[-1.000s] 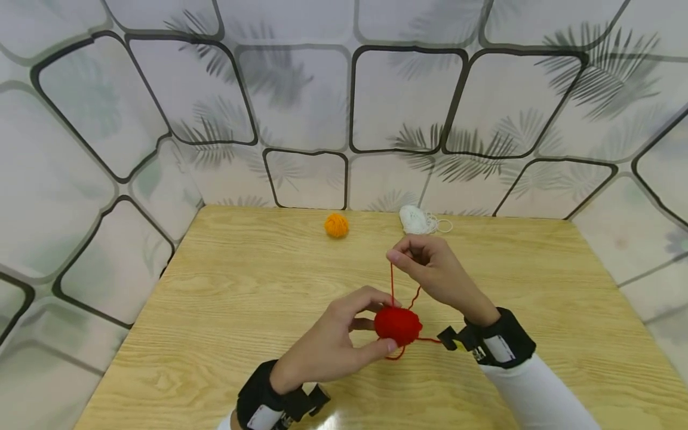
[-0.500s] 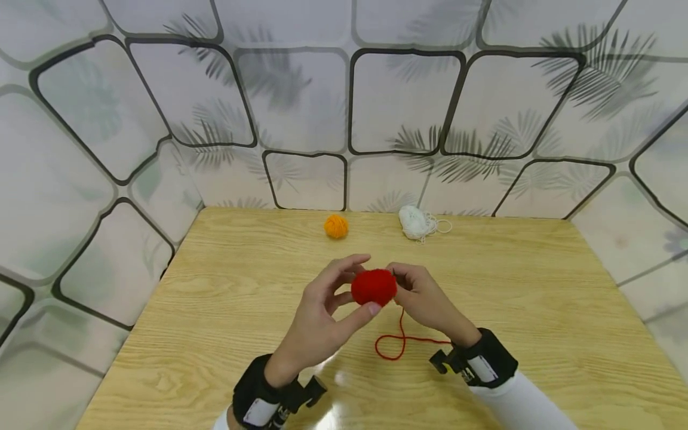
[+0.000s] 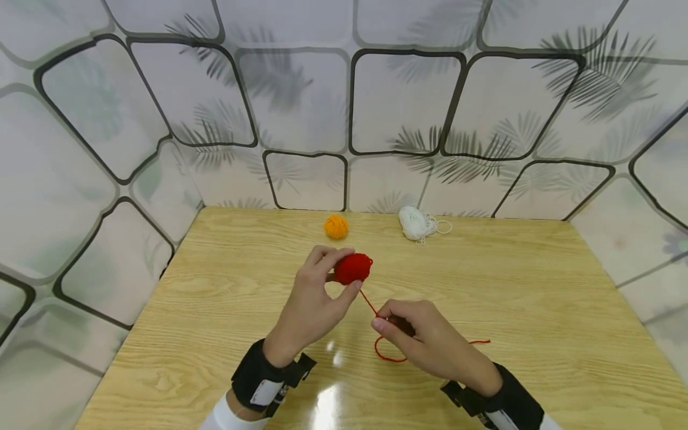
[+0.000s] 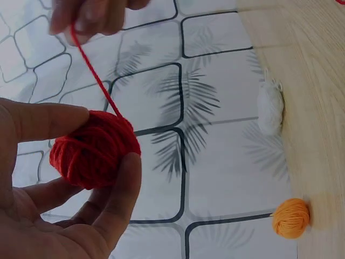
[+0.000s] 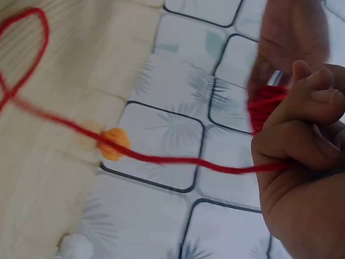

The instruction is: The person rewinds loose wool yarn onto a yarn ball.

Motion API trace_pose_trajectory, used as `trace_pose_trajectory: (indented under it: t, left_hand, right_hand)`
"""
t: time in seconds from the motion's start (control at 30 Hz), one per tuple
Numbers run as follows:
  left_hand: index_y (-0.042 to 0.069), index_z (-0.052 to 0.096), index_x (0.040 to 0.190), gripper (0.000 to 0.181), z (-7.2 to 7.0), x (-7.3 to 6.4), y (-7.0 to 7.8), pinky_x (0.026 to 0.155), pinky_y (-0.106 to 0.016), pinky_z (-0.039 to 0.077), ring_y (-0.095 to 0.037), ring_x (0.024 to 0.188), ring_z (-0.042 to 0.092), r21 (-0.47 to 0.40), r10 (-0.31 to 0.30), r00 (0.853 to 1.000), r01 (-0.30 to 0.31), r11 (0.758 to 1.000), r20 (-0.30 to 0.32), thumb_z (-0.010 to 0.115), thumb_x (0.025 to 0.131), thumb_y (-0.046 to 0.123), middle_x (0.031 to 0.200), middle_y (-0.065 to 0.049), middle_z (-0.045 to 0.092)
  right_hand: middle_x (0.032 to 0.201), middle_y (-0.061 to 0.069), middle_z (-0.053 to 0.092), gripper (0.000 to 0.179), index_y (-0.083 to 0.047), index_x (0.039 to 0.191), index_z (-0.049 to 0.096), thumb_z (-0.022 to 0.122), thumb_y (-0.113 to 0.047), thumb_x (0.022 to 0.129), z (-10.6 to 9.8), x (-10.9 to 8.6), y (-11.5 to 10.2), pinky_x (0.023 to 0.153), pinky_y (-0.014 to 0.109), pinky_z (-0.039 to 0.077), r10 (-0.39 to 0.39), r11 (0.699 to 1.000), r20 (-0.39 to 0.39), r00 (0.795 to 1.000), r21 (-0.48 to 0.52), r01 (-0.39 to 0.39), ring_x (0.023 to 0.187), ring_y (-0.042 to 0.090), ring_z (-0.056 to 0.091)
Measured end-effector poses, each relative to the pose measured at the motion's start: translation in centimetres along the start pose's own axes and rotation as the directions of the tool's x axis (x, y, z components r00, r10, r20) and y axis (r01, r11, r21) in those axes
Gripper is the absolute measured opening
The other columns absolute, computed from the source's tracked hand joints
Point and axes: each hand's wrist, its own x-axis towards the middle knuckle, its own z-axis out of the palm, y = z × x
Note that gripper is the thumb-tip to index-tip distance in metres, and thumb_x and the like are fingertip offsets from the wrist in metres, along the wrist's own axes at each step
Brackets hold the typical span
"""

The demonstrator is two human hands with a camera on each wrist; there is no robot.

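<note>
A red yarn ball point(image 3: 352, 269) is held between the thumb and fingers of my left hand point(image 3: 314, 295), raised over the table. In the left wrist view the wound strands of the yarn ball point(image 4: 97, 151) show clearly, with fingertips on both sides of it. A taut red strand point(image 3: 368, 301) runs from the ball down to my right hand point(image 3: 424, 334), which pinches it between thumb and curled fingers. From the right hand the loose end of the yarn point(image 5: 178, 160) trails off and forms a loop on the table.
An orange yarn ball point(image 3: 336, 227) sits near the back edge of the wooden table point(image 3: 242, 257). To its right lies a white yarn ball point(image 3: 412, 223) with loose strands beside it. A patterned wall covering point(image 3: 301, 101) rises behind the table.
My left hand has lifted the red yarn ball up and to the left. My right hand went down to the ball, then drew away toward the lower right with the strand.
</note>
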Motion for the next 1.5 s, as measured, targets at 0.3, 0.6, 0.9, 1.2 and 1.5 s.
trace_pose_trajectory:
  t: [0.3, 0.6, 0.9, 1.2, 1.5]
  left_hand:
    - [0.002, 0.059, 0.134, 0.048, 1.3, -0.8, -0.8, 0.088, -0.03, 0.055, -0.017, 0.103, 0.062, 0.07, -0.022, 0.969, 0.005, 0.998, 0.246, 0.076, 0.09, 0.003, 0.121, -0.007, 0.057]
    - [0.002, 0.049, 0.139, 0.058, 2.0, -2.0, 0.1, 0.088, -0.025, 0.054, -0.013, 0.105, 0.061, -0.021, 0.012, 0.916, -0.004, 1.0, 0.402, 0.078, 0.089, 0.005, 0.121, -0.005, 0.059]
    - [0.024, 0.024, 0.157, 0.091, 2.0, -3.2, 1.7, 0.091, -0.028, 0.055, -0.013, 0.112, 0.059, -0.218, 0.063, 0.941, 0.011, 0.976, 0.334, 0.079, 0.087, 0.004, 0.12, 0.0, 0.059]
    - [0.016, 0.045, 0.15, 0.072, 1.4, -3.3, 2.5, 0.087, -0.034, 0.058, -0.018, 0.115, 0.059, -0.294, 0.163, 0.974, -0.112, 0.949, 0.156, 0.078, 0.087, 0.0, 0.127, -0.001, 0.059]
    - [0.009, 0.06, 0.134, 0.049, 0.4, -1.7, 2.0, 0.085, -0.036, 0.059, -0.022, 0.114, 0.061, -0.281, 0.11, 0.993, -0.115, 0.953, -0.035, 0.077, 0.089, 0.002, 0.125, -0.005, 0.059]
  right_hand:
    - [0.07, -0.01, 0.05, 0.014, -0.018, 0.099, 0.069, 0.067, -0.004, 0.097, -2.8, 0.4, -2.7, 0.044, 0.019, 0.036, -0.12, 0.991, -0.101, 0.988, -0.065, 0.113, 0.055, 0.001, 0.042]
    - [0.067, -0.008, 0.047, 0.019, -0.016, 0.096, 0.069, 0.068, 0.003, 0.094, -5.2, 2.4, -2.6, 0.044, 0.023, 0.033, -0.158, 0.982, -0.203, 0.966, -0.132, 0.133, 0.052, 0.007, 0.039]
    - [0.069, -0.001, 0.049, 0.011, -0.009, 0.094, 0.068, 0.063, -0.002, 0.1, -5.4, 4.2, 0.8, 0.043, 0.028, 0.033, -0.026, 1.0, -0.238, 0.971, -0.007, 0.025, 0.05, 0.014, 0.04]
    - [0.07, 0.002, 0.054, 0.012, -0.009, 0.095, 0.07, 0.061, -0.01, 0.102, -3.1, 4.1, 3.7, 0.051, 0.025, 0.041, 0.107, 0.991, -0.153, 0.982, 0.09, -0.094, 0.057, 0.015, 0.046]
    - [0.068, -0.006, 0.052, 0.015, -0.011, 0.1, 0.072, 0.058, -0.008, 0.104, -0.3, 2.0, 3.4, 0.049, 0.022, 0.038, 0.094, 0.991, -0.038, 0.995, 0.097, -0.09, 0.055, 0.007, 0.044]
